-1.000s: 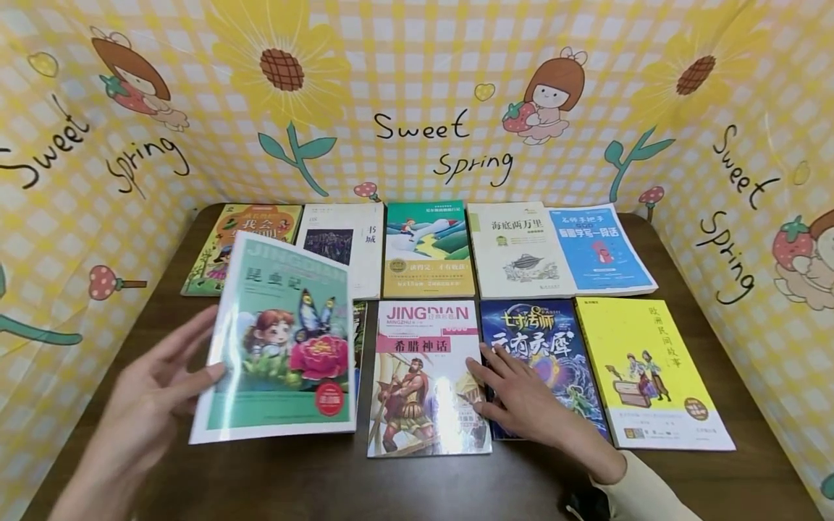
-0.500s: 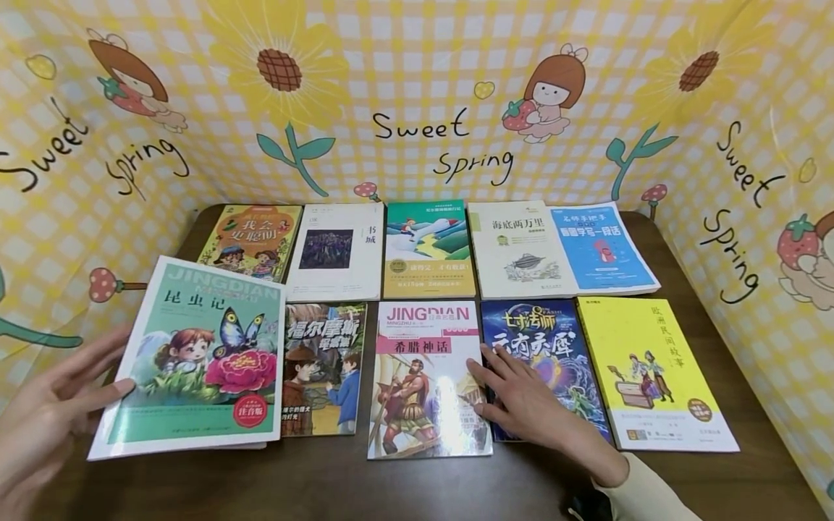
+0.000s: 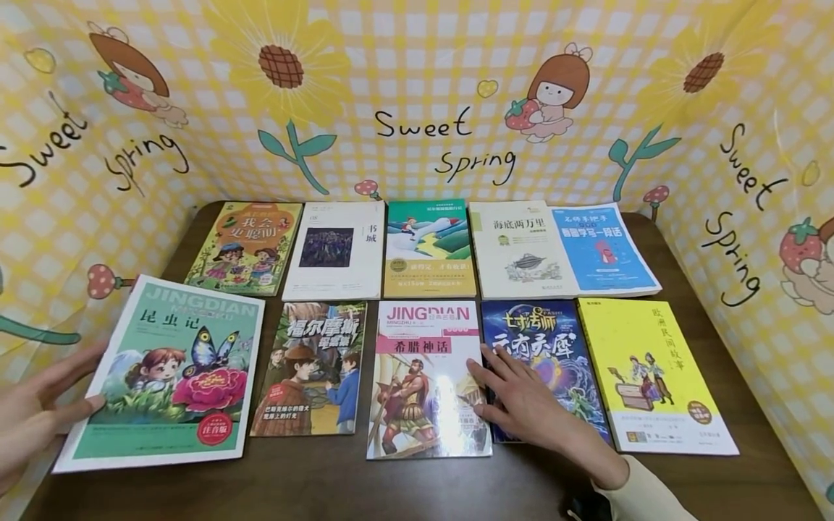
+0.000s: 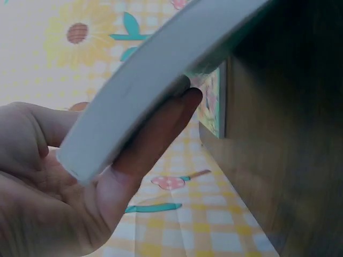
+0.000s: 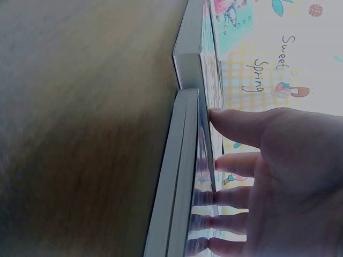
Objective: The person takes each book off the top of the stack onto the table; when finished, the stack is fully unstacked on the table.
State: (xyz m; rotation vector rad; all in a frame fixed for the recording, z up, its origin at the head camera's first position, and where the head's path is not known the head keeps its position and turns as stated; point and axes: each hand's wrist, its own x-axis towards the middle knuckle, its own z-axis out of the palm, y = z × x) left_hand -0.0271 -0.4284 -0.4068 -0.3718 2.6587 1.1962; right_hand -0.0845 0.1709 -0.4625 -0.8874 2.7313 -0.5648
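Note:
In the head view a green paperback book (image 3: 163, 394) with a girl, a butterfly and a pink flower on its cover lies at the front left. My left hand (image 3: 42, 412) grips it by the left edge, thumb on the cover. The left wrist view shows the white page block of this book (image 4: 144, 80) tilted, with fingers (image 4: 161, 134) along its underside. My right hand (image 3: 531, 401) rests palm down, fingers spread. Its fingertips touch the right side of a pink-and-white book (image 3: 417, 434) with a warrior, and the palm overlaps a purple-blue book (image 3: 541, 333).
A detective-scene book (image 3: 313, 376) lies right of the green one, a yellow book (image 3: 651, 362) at the front right. Several more books, including a green-and-yellow one (image 3: 426, 250), form a back row on the dark wooden table (image 3: 326, 481). Yellow checked cloth (image 3: 417, 87) encloses the sides and back.
My left hand has carried the green book left and down, uncovering the detective-scene book and the orange-and-green book behind. The right hand has stayed in place.

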